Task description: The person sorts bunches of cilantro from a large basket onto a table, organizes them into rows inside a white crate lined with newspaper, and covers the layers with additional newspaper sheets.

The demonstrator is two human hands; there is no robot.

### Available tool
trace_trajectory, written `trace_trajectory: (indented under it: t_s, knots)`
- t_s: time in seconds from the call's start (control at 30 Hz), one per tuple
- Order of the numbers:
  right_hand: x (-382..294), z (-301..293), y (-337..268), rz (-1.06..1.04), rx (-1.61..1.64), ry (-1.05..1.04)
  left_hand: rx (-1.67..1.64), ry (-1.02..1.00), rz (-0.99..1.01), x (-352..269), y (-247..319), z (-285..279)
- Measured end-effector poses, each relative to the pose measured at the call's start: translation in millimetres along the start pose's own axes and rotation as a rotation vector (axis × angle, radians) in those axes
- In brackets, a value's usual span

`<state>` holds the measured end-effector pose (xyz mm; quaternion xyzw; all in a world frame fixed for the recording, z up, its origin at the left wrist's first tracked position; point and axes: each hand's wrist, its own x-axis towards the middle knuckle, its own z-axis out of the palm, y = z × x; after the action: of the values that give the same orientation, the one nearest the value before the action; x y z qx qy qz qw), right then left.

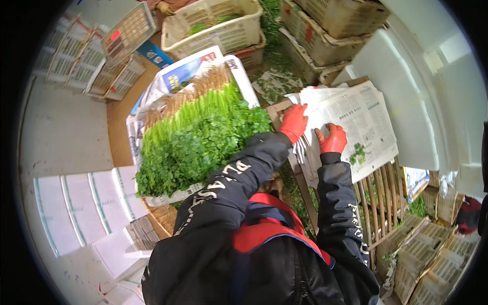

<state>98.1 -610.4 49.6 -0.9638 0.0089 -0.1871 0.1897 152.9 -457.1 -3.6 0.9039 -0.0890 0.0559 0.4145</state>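
My left hand (294, 122), in a red rubber glove, lies at the left edge of a stack of newspaper sheets (354, 110); whether it grips a sheet is hidden. Close to its right, my right hand (332, 139), gloved alike, touches the top sheet with thumb and fingers apart. A few loose green leaves (358, 153) lie on the paper below that hand. Left of my arms, bunches of leafy celery or a similar herb (198, 141) sit in rows in a newspaper-lined white foam box (244, 82), brown roots toward the far side.
A slatted wooden stand (377, 198) bears the newspapers. Plastic crates (217, 34) stand ahead, more stacked ahead right (324, 42) and lower right (427, 251). A scale with a lit display (126, 34) is at upper left. White foam panels (91, 206) lie left. Another person's gloved hand (165, 7) shows at the top.
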Motion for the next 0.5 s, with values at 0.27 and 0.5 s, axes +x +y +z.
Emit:
trace_trajectory:
  t_s: [0.27, 0.5]
  knots:
    - [3, 34, -6, 0.091, 0.006, -0.012, 0.13, -0.002, -0.066, -21, 24, -36]
    - [2, 46, 30, 0.003, -0.009, 0.145, -0.11, 0.068, -0.102, -39, 57, -57]
